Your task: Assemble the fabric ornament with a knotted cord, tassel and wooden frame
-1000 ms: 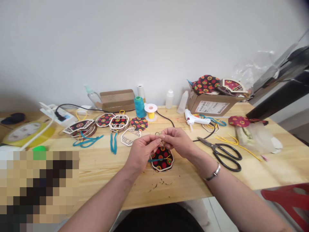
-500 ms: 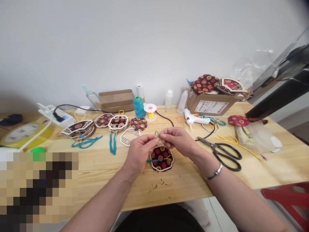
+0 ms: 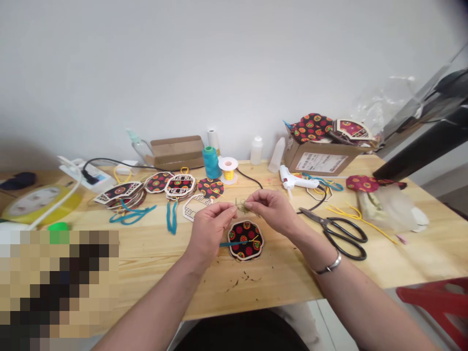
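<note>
A thin, looped olive-green cord [image 3: 242, 205] stretches between my two hands above the table. My left hand [image 3: 215, 222] pinches one side of it, and my right hand [image 3: 268, 207] pinches the other, fingertips a little apart. Just below them lies a wood-rimmed ornament [image 3: 245, 248] covered in black fabric with red and green flower patterns. A teal cord [image 3: 234, 243] with a yellow end rests across its face; the rest of that cord passes behind my left hand. Beside my left hand lies a bare wooden lattice frame [image 3: 190, 207], partly covered by the hand.
Black-handled scissors [image 3: 345, 236] lie right of my right hand, with a white glue gun [image 3: 298, 181] behind. Teal thread [image 3: 211, 163] and a yellow cord spool [image 3: 228, 173] stand at the back. Finished ornaments [image 3: 180, 186] lie left; a cardboard box [image 3: 318, 158] sits back right.
My hands have drawn slightly apart, and more of the looped green cord shows between the fingertips. The ornament below has stayed in place.
</note>
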Demonstrator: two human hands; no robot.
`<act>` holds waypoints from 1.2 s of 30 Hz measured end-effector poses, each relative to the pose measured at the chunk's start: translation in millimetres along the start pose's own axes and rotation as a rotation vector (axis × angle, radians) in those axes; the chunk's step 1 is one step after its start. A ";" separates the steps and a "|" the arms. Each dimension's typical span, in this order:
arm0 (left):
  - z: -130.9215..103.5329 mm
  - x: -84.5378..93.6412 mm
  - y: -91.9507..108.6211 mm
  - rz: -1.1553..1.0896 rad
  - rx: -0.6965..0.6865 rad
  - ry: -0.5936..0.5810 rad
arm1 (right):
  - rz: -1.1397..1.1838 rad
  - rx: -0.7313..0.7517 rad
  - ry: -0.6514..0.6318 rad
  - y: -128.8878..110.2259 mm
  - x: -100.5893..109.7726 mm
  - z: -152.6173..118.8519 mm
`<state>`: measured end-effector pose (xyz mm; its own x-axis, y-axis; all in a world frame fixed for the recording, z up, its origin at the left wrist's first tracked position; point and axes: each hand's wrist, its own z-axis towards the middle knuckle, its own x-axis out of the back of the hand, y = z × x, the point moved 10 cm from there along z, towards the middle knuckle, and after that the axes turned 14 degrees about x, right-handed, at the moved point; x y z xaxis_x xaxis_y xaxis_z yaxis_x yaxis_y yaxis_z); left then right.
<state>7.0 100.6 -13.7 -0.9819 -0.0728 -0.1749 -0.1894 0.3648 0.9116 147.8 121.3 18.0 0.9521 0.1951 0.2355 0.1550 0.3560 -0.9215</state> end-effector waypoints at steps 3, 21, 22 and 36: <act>0.5 2.2 -0.2 0.005 0.005 0.024 | -0.141 0.153 0.052 -17.0 3.1 -1.3; 6.3 -10.1 -24.1 -0.333 0.275 -0.148 | -1.201 0.915 -0.321 -71.2 -64.4 -37.5; 6.7 -11.7 -26.1 -0.355 0.295 -0.164 | -1.213 0.922 -0.328 -71.6 -66.3 -38.4; 4.0 -9.2 -18.9 -0.213 0.220 -0.127 | -0.177 0.078 0.021 -6.6 -5.5 -4.5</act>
<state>19.6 98.0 -30.8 -0.9099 -0.0579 -0.4109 -0.3732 0.5469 0.7494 142.8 113.7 21.4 0.9172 0.1044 0.3845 0.3002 0.4534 -0.8392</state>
